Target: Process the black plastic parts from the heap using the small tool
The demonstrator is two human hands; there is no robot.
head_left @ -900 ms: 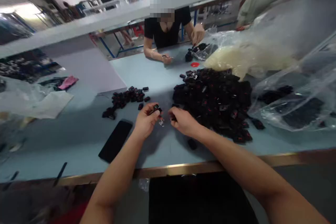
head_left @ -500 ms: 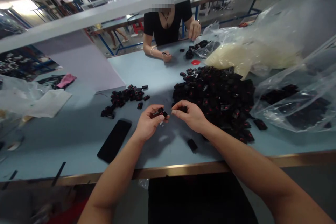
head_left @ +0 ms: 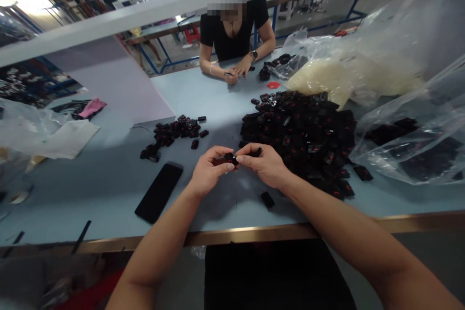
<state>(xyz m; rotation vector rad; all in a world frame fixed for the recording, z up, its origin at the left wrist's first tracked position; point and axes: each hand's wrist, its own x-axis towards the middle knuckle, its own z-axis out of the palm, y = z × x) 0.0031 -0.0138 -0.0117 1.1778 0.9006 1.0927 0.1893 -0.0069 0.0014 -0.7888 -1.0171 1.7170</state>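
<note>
Closing together since the earlier view: the left hand [head_left: 209, 170] and right hand [head_left: 263, 164], formerly apart, met at the fingertips in a narrow pinch on a small black red-marked piece [head_left: 230, 158], held above the pale blue worktable [head_left: 90, 198], just short of the heap of black pieces [head_left: 298, 143]. One black phone [head_left: 158, 193] lay to the left, apart from both hands.
</note>
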